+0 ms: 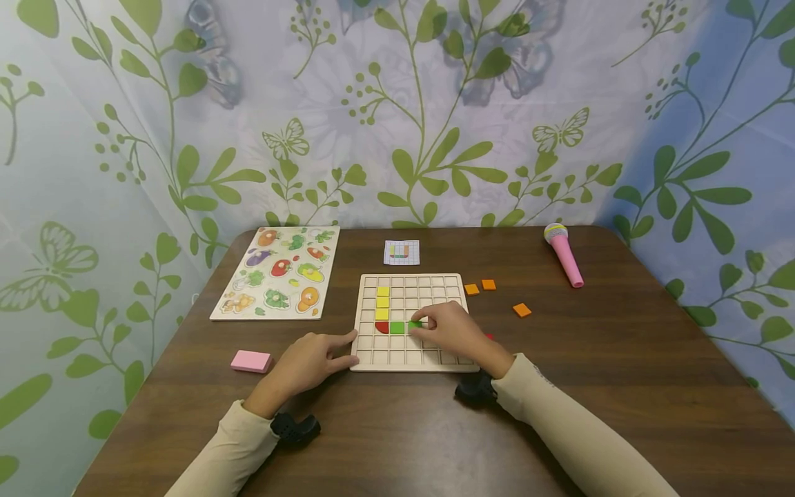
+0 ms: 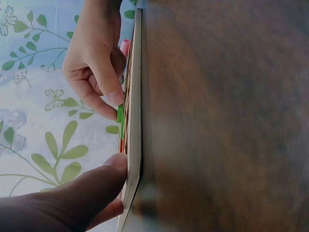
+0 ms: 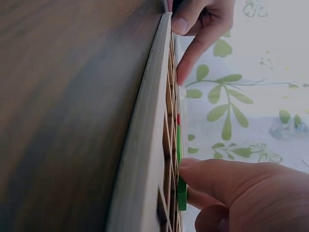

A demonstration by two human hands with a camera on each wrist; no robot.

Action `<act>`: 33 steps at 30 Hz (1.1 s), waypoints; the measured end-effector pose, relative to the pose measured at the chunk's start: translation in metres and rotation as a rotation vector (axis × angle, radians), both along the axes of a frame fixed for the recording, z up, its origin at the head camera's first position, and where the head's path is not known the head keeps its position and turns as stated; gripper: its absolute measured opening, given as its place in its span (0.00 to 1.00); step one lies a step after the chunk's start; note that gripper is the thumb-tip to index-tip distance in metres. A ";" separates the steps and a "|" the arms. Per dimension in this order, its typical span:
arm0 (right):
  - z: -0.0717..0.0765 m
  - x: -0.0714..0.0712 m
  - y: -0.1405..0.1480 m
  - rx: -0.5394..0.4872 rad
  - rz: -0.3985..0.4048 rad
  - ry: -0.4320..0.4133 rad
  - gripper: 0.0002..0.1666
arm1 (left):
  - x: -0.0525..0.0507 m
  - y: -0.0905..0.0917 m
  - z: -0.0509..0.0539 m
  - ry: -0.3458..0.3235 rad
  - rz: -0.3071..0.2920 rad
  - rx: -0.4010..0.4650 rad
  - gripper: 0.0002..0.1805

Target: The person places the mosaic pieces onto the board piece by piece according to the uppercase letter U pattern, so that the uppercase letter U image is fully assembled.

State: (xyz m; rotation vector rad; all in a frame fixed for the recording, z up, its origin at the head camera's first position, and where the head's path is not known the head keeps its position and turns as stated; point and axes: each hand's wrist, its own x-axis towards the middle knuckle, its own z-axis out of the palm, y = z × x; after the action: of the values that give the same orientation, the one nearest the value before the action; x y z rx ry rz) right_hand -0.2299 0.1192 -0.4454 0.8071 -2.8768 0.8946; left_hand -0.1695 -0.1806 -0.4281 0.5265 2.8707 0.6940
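Note:
A wooden grid board [image 1: 379, 368] lies flat on the table. My right hand [image 1: 452, 328] pinches a green square tile [image 3: 181, 195] between thumb and fingers, low over the grid. Just left of that tile sits another green tile [image 1: 397, 328], followed by a red tile with a rounded corner [image 1: 381, 328]. Three yellow tiles [image 1: 382, 302] form a column above the red one. My left hand [image 1: 307, 362] touches the board's left edge with thumb and forefinger extended, seen closely in the left wrist view. Part of the grid is hidden under my right hand.
Behind the board lies a small pattern card [image 1: 401, 252]. Three orange tiles [image 1: 488, 284] are scattered to the right, with a red piece [image 1: 489, 337] partly hidden by my right hand. A vegetable puzzle board [image 1: 329, 276], pink block [image 1: 251, 361] and pink microphone [image 1: 566, 259] lie around.

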 end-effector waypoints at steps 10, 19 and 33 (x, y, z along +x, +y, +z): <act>-0.003 -0.001 -0.007 -0.016 0.001 0.004 0.11 | 0.000 -0.002 -0.001 0.007 0.001 -0.006 0.32; 0.000 0.001 -0.006 -0.018 0.004 -0.001 0.12 | 0.001 -0.002 -0.001 -0.003 0.009 -0.004 0.32; -0.001 0.009 0.006 -0.031 -0.014 0.072 0.11 | 0.000 -0.002 -0.001 0.011 -0.010 -0.006 0.32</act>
State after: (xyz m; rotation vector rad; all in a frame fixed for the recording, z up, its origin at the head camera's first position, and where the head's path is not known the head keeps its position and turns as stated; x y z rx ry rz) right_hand -0.2207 0.1251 -0.4466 0.7984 -2.7961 0.8868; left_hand -0.1700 -0.1823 -0.4286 0.5452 2.8779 0.6825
